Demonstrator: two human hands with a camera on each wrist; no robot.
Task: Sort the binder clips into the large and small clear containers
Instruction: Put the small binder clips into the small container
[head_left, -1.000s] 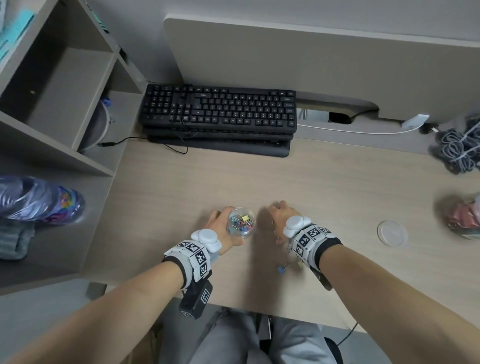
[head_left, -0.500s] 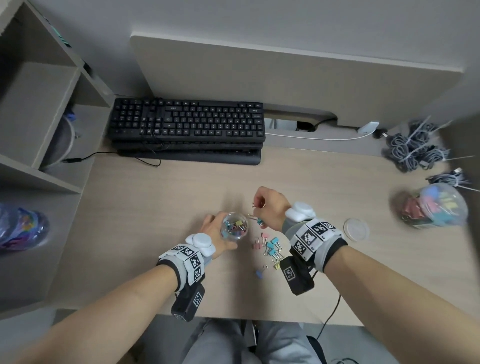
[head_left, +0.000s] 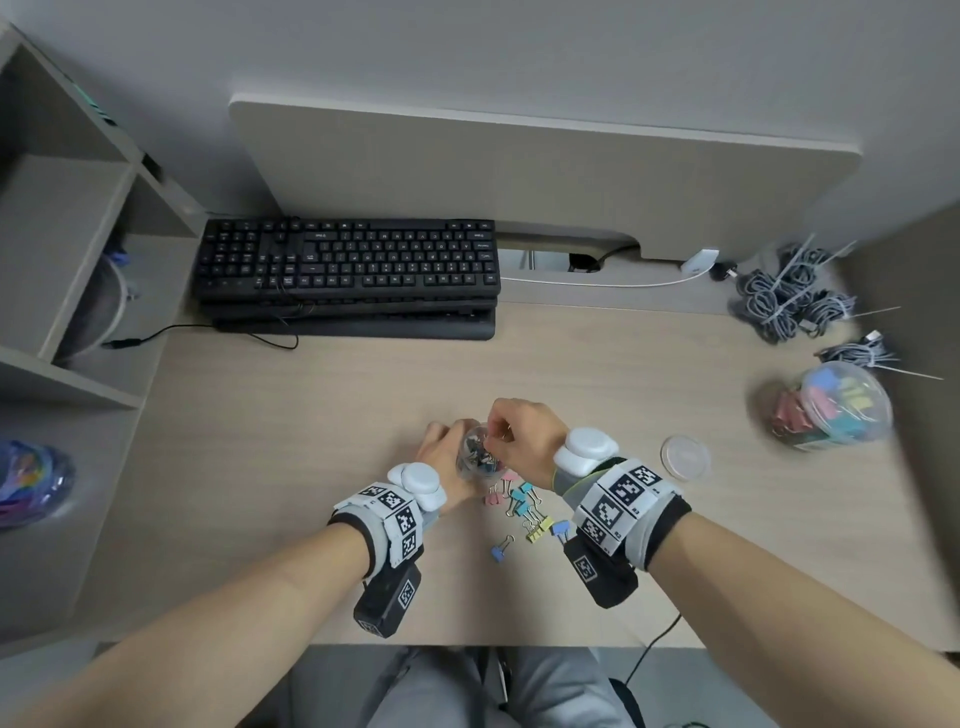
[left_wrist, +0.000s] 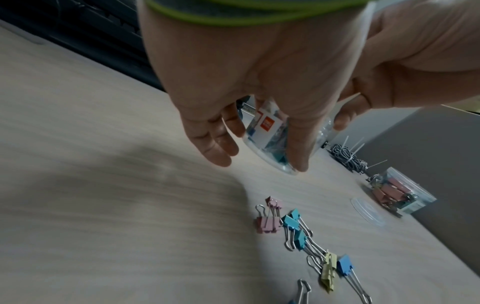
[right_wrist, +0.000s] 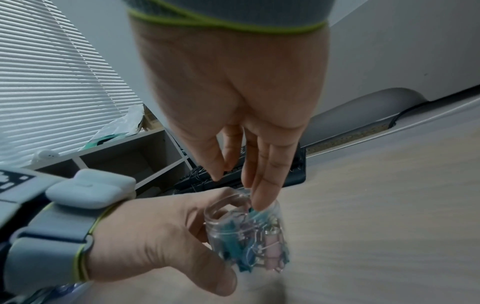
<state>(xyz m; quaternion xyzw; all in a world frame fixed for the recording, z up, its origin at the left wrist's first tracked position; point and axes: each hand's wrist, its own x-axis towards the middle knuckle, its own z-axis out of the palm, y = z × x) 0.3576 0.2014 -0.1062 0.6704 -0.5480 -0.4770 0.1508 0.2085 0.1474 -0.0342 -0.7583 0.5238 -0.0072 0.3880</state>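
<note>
My left hand (head_left: 449, 460) grips the small clear container (head_left: 475, 457), which holds several small coloured binder clips and is tilted off the desk (left_wrist: 270, 144). My right hand (head_left: 511, 436) hovers over its mouth. In the right wrist view the fingers (right_wrist: 262, 195) point straight down into the rim of the small container (right_wrist: 246, 236), with the thumb held apart. A teal clip (right_wrist: 253, 209) lies just under the fingertips. Several loose small clips (head_left: 524, 506) lie on the desk in front of my hands. The large clear container (head_left: 831, 410), with bigger clips inside, stands at the right.
A round clear lid (head_left: 684, 457) lies between my right wrist and the large container. A black keyboard (head_left: 345, 265) sits at the back, and bundled grey cables (head_left: 795, 301) lie at the back right. Shelving (head_left: 67, 270) is on the left.
My right hand rose from the loose clips on the desk, carried a clip up, and now sits over the small container's mouth. The left hand kept hold of the container.
</note>
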